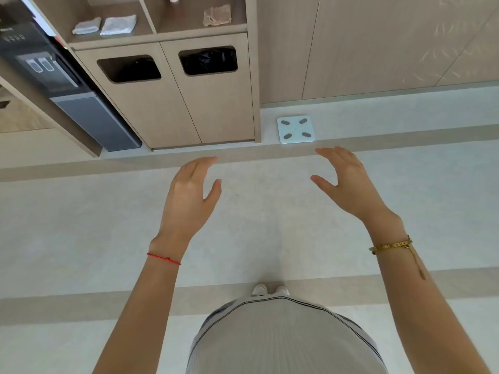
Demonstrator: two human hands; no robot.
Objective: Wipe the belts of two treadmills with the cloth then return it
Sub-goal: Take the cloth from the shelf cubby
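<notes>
1. Overhead, at twelve o'clock, a wooden cabinet (172, 103) holds three folded cloths on its open shelf: a brown cloth (217, 15) in the right bay, two grey cloths (104, 25) in the left.
2. Two bin openings (167, 66) sit below the shelf; a dark water dispenser (67, 85) stands at ten o'clock.
3. A pale bathroom scale (296, 129) lies on the floor at one o'clock, beside the cabinet.
4. Both arms reach forward over bare floor, nothing between them and the cabinet.
5. Left hand (189, 195), red string at the wrist, and right hand (348, 182), gold bracelet, hang palm down, fingers loosely extended, grasping nothing.
</notes>
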